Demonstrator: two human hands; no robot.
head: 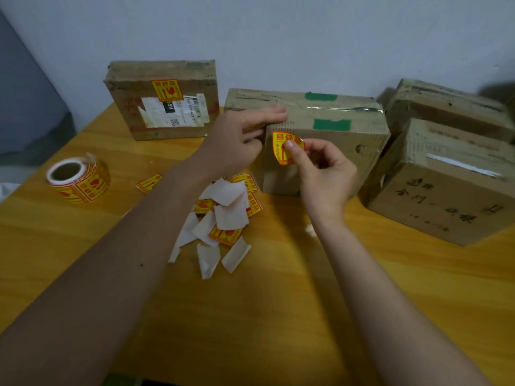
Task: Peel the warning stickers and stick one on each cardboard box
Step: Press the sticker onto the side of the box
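Right at centre, a yellow-and-red warning sticker (pixel 287 147) is pinched between the thumb and forefinger of the right hand (pixel 324 174), curling against the front face of the middle cardboard box (pixel 334 143); whether it already adheres to the cardboard cannot be told. The left hand (pixel 239 140) rests on that box's top left corner, fingers (pixel 274 114) stretched flat and holding nothing that shows. A second box (pixel 161 100) stands upright against the wall to the left, already bearing a sticker above a torn white shipping label. Two more boxes sit at the right, the nearer one (pixel 443 185) marked with handwritten characters too blurred to read, the farther one (pixel 446 107) partly hidden behind it and cut by the frame edge. All the boxes are shut, their contents unseen. On the wooden worktop (pixel 278 302), a heap of white backing scraps (pixel 220 221) lies mixed with loose stickers, partly covered by the left forearm. The sticker roll (pixel 78 179) lies well to the left.
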